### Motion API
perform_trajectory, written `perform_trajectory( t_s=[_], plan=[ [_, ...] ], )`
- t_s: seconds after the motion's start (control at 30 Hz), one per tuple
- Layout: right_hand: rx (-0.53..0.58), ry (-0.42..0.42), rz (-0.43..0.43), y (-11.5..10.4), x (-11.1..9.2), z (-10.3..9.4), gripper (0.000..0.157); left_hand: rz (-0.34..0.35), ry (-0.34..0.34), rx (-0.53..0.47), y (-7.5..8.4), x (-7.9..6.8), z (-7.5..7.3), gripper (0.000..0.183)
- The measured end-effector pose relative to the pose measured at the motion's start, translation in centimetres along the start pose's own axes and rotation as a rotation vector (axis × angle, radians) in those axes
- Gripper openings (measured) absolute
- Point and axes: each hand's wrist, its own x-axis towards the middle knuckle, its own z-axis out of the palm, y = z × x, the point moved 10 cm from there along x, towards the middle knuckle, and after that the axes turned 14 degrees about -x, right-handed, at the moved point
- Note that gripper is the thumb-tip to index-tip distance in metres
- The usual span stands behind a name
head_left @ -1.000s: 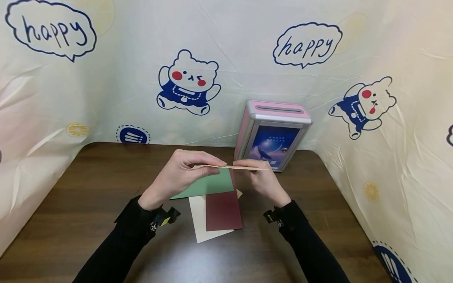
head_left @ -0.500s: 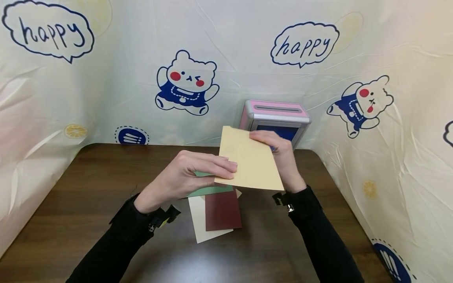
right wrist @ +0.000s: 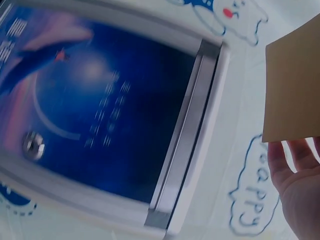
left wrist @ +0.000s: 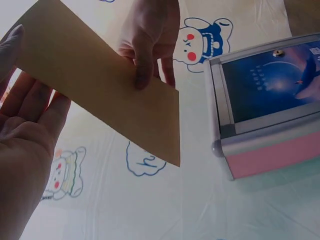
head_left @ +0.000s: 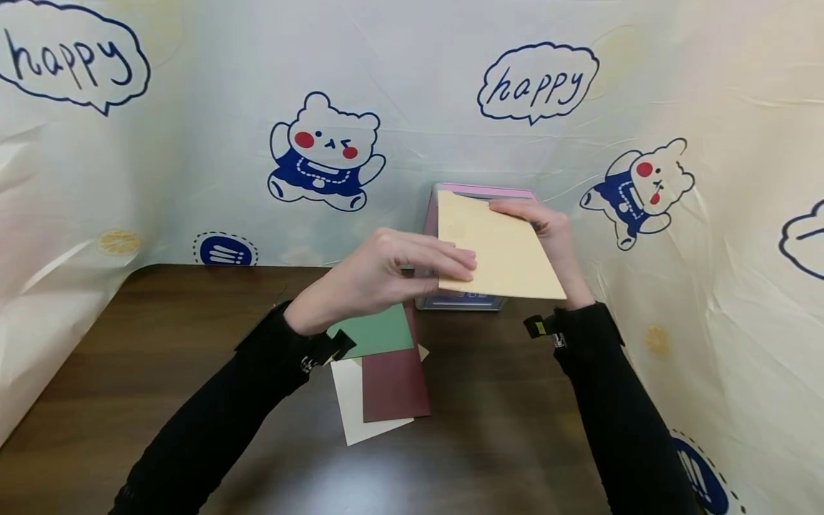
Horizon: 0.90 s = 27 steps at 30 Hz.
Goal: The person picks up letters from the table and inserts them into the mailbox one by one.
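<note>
Both hands hold a pale yellow card in front of and over the upper part of a pink and silver slotted box. My left hand pinches the card's left edge, thumb below and fingers on top. At the opposite edge my right hand grips it, thumb hidden in the head view. From below, the left wrist view shows the card with the right thumb pressed on its underside. The box's blue front panel fills much of the right wrist view.
On the brown table a green card, a maroon card and an off-white card overlap. A cartoon-printed sheet hangs behind the table and along its sides.
Both hands have lifted the yellow card and moved it right, toward the box. Seen edge-on at first, its broad face now shows. The cards on the table stay put.
</note>
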Motion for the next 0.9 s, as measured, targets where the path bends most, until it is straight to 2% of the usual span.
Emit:
perform_trajectory(
  t_s=[0.1,0.17,0.27,0.37,0.47,0.63,0.73,0.9],
  plan=[
    [0.079,-0.051,0.064,1.8,0.2,0.3,0.028,-0.034,0.001,0.035,-0.8,1.0,-0.6,0.027],
    [0.086,-0.068,0.093,2.8,0.3,0.4,0.031,-0.051,0.005,0.069,-1.2,1.7,-1.1,0.028],
    [0.029,-0.067,0.157,3.8,0.7,0.0,0.03,-0.055,0.022,0.116,-1.6,2.9,-1.9,0.029],
    [-0.118,-0.063,0.192,4.6,1.3,-0.5,0.026,-0.05,0.071,0.152,-1.7,4.1,-2.8,0.028],
    [-0.195,-0.075,0.223,6.1,1.9,-0.7,0.028,-0.056,0.138,0.159,-1.5,5.2,-3.4,0.027],
    [-0.169,-0.079,0.276,9.5,2.5,-0.9,0.031,-0.059,0.235,0.158,-1.1,6.9,-4.1,0.026],
    [-0.172,-0.072,0.297,10.6,2.6,-1.1,0.031,-0.029,0.276,0.183,-1.6,7.6,-4.5,0.027],
    [-0.155,-0.078,0.344,11.8,2.7,-1.1,0.03,0.12,0.317,0.3,-2.0,8.2,-4.9,0.029]
  ],
)
